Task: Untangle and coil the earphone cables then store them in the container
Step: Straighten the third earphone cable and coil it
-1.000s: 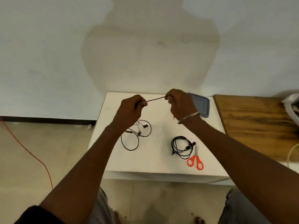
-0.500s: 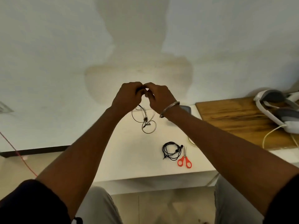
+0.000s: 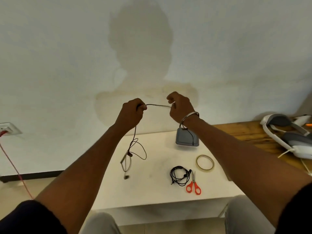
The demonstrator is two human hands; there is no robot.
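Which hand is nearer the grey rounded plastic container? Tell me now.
Right. The right hand is raised just above the grey container; the left hand is held farther off to its left.

On the table [image 3: 152, 191], container [image 3: 185, 139] behind; tape ring [image 3: 205, 169] before it; scissors [image 3: 193, 180] just right of coiled earphones [image 3: 185, 175].

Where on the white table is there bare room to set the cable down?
Bare: the middle strip between the hanging cable and the black earphone bundle, and the front edge of the white table. Crowded: the right side, with grey container, tape ring and scissors.
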